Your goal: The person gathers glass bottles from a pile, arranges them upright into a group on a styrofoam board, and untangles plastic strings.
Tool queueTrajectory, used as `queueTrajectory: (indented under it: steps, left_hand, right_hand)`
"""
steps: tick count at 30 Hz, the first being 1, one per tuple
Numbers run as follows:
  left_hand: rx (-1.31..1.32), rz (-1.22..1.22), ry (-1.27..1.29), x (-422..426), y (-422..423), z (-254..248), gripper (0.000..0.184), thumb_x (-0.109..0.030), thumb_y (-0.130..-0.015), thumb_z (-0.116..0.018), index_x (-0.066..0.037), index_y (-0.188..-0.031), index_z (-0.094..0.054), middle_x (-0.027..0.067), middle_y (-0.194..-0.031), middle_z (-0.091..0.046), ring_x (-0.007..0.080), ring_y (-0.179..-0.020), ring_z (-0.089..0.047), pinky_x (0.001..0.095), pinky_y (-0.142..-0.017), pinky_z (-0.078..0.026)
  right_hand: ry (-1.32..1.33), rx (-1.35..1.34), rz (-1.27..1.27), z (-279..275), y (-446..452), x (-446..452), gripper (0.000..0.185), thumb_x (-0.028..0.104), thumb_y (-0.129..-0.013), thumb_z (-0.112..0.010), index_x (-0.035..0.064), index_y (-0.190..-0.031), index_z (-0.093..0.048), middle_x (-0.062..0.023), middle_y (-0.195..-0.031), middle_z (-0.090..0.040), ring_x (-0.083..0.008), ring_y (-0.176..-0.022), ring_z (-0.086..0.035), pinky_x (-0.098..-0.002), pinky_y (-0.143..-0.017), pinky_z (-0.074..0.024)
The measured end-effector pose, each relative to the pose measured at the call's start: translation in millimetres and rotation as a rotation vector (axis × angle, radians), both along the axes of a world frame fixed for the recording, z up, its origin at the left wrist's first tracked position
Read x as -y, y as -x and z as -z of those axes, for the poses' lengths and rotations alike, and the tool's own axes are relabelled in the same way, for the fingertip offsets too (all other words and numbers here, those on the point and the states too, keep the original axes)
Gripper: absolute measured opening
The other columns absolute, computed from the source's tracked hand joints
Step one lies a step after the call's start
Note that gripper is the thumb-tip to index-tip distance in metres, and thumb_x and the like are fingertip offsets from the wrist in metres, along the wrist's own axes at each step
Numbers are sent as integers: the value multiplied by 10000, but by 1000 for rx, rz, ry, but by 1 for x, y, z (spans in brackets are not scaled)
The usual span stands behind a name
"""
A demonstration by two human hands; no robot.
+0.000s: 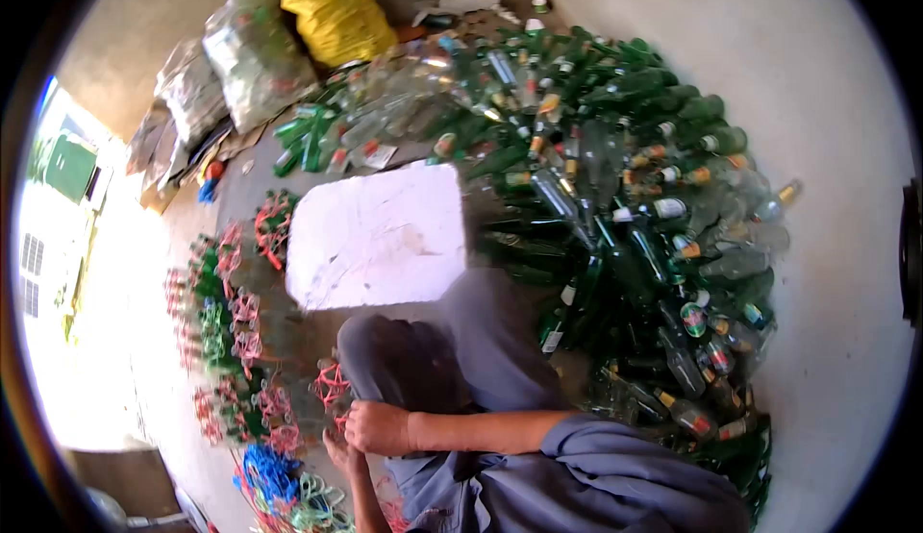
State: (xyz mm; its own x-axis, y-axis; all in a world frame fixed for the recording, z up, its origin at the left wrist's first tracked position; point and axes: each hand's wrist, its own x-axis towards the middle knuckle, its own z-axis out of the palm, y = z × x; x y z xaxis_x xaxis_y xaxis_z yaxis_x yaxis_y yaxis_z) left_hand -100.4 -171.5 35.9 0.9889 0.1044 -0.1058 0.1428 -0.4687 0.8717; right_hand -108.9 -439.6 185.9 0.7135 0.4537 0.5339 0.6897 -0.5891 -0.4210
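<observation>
My right hand [373, 428] is closed at the near edge of a bottle bundle laced with red string [330, 383], beside my left knee. A strand of the string runs down to its fingers. My left hand [343, 453] is just below and partly behind the right one, close to the same strand. Its fingers show only in part, so its grip is unclear. Next to my hands stand rows of bottles [231, 394] tied at the necks with red, pink and green string. A heap of blue string [266, 473] and pale green string [317, 499] lies lower left.
A white board [380, 235] lies in front of my knees. Loose green and clear glass bottles [625, 245] pile up on the right, reaching the wall. At the back are a yellow sack [336, 9] and clear plastic bags [255, 48]. A bright opening is on the left.
</observation>
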Motion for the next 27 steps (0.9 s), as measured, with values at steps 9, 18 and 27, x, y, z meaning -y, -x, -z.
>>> queueTrajectory:
  steps: [9,18,27]
  left_hand:
    - [9,24,-380,13,-7,-1,722,-188,-726,-745,31,-1355,-464,237,-1247,-589,389,-1188,-549,430,-1027,-436]
    - [192,172,-651,54,-23,-34,806,-254,-731,-753,6,-1400,-386,279,-1367,-465,450,-1257,-456,482,-1050,-406]
    - [193,252,-685,61,-45,-36,820,-340,-699,-792,-45,-1372,-430,294,-1426,-403,456,-1260,-451,513,-1033,-410]
  right_hand:
    - [-52,7,-89,-32,10,15,114,148,-768,-592,63,-833,-630,-56,-777,-629,-221,-784,-628,-348,-770,-478]
    - [-36,-64,-161,-31,-5,9,70,131,-755,-610,78,-756,-564,-75,-706,-556,-263,-697,-579,-376,-703,-460]
    - [-8,-81,-149,-27,-13,-8,77,127,-751,-617,84,-737,-555,-77,-694,-539,-260,-670,-565,-383,-674,-450]
